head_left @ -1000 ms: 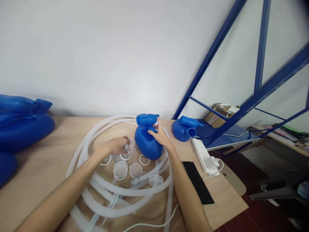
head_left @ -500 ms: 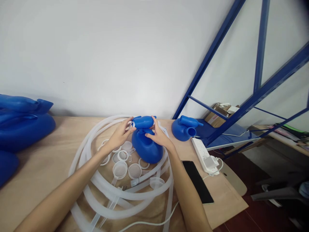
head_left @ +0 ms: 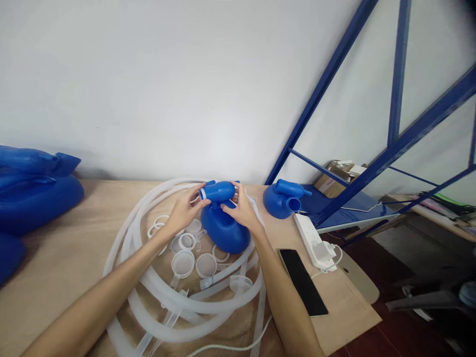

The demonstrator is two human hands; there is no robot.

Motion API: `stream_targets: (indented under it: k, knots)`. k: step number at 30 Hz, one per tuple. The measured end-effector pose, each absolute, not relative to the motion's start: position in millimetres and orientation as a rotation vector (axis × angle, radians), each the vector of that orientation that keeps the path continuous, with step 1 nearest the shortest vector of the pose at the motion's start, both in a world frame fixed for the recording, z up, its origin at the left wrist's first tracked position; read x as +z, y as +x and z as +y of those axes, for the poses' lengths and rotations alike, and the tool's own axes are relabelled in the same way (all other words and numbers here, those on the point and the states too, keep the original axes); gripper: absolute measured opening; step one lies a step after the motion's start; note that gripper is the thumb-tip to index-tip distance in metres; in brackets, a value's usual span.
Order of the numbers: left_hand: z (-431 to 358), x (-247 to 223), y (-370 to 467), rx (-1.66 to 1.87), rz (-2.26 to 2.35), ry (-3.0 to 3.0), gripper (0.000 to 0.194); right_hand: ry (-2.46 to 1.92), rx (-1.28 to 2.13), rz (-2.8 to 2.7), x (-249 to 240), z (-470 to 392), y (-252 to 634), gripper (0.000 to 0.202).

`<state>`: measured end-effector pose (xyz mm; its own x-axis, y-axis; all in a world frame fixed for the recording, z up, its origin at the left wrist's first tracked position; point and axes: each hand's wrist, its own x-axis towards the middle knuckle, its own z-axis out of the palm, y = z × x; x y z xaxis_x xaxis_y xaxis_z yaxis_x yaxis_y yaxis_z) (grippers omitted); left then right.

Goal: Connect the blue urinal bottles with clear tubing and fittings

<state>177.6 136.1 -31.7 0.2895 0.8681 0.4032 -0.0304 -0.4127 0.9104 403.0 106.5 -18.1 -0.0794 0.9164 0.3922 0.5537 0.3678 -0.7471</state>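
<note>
A: Where does your one camera sit?
B: On your head, looking forward and down, close over the wooden table (head_left: 74,258), facing the far white wall (head_left: 148,89); blue shelving (head_left: 394,144) stands right.

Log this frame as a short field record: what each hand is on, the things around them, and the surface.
left hand: left hand at the open end of the blue container's spout, fingers pinching a white piece there
right hand: right hand gripping the blue container near the spout
around: coiled white tubing, clear caps, second blue container, phone, power strip
surface: wooden table
</note>
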Motion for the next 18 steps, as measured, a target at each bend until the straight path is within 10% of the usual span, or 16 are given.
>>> stream_targets:
  k: [18]
  knots:
    - [125,-8,175,1.353,0.754,2.170,0.064,-1.313,0.350,-1.870,-10,106,406,0.074]
